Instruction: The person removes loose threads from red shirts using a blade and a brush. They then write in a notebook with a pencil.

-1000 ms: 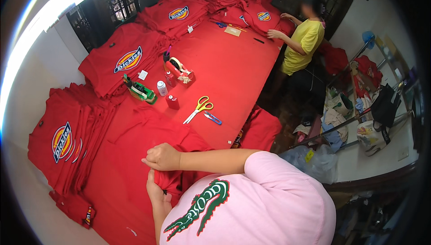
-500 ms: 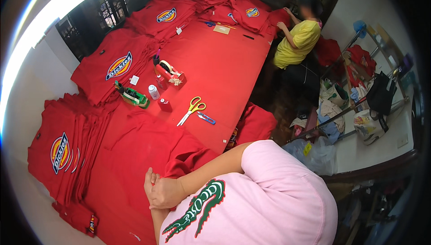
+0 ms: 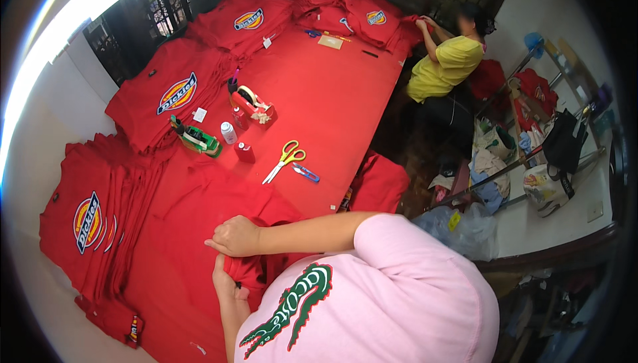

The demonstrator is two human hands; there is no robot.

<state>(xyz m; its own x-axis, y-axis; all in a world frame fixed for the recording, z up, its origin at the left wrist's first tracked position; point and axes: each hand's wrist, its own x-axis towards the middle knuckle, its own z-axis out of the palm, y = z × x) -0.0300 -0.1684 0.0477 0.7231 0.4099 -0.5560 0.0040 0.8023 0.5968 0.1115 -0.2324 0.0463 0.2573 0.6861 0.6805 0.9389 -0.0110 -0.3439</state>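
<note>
A red shirt (image 3: 249, 272) is bunched between my two hands at the near edge of the red table. My right hand (image 3: 234, 237), at the end of the bare forearm crossing from the right, is closed on its upper part. Just below, my left hand (image 3: 229, 286) has its fingers wrapped on the same cloth, its forearm rising from the lower edge. More red fabric (image 3: 199, 210) lies spread flat beyond the hands. Yellow-handled scissors (image 3: 284, 161) and small blue thread snips (image 3: 306, 173) lie past my right forearm.
A green tape dispenser (image 3: 199, 142), a red tape dispenser (image 3: 254, 105), a white bottle (image 3: 228, 133) and a small red bottle (image 3: 244, 153) stand mid-table. Stacked red shirts (image 3: 100, 217) line the left side. A person in yellow (image 3: 446, 65) handles red cloth at the far right.
My right hand has moved up and away from the left, drawing red cloth into view between them. The person in yellow has leaned back, raising both hands with red cloth.
</note>
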